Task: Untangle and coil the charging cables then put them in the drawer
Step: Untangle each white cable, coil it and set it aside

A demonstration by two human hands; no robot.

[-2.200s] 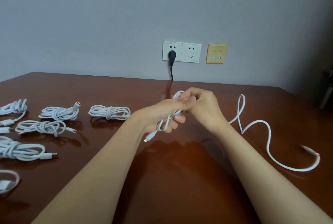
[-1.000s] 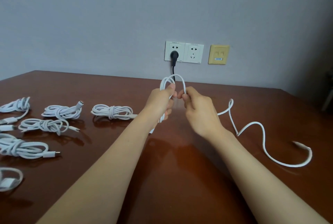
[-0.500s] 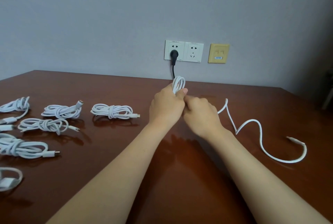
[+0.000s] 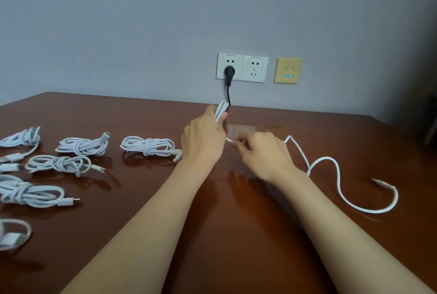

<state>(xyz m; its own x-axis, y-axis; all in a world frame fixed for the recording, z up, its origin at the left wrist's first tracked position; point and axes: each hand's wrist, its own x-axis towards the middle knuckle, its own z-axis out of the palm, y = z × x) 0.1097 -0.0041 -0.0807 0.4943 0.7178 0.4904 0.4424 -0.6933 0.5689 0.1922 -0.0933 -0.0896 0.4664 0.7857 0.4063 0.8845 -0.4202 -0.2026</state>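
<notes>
Fingers (image 4: pixel 211 111) of the left hand (image 4: pixel 203 142) are clenched round a bunch of loops of the white cable (image 4: pixel 338 175), which stick up above the fist, raised over the middle of the tabletop (image 4: pixel 236 234). A short stretch of the same cable is pinched between the fingertips of the right hand (image 4: pixel 262 156), just beside the left hand and lower down. From behind the right hand the loose remainder is laid out in curves across the tabletop to the right, and its connector (image 4: pixel 382 183) is seen lying flat near the far right.

To the left, several coiled cables (image 4: pixel 149 146) are spread over the tabletop, each wound into a bundle; the nearest is just beside the left wrist, and 1 at the left edge is cut off by the frame. On the wall behind, 2 white sockets (image 4: pixel 254 69) are mounted side by side, a black plug (image 4: pixel 229 72) is inserted in the left one, and a yellow plate (image 4: pixel 287 70) is fixed to their right.
</notes>
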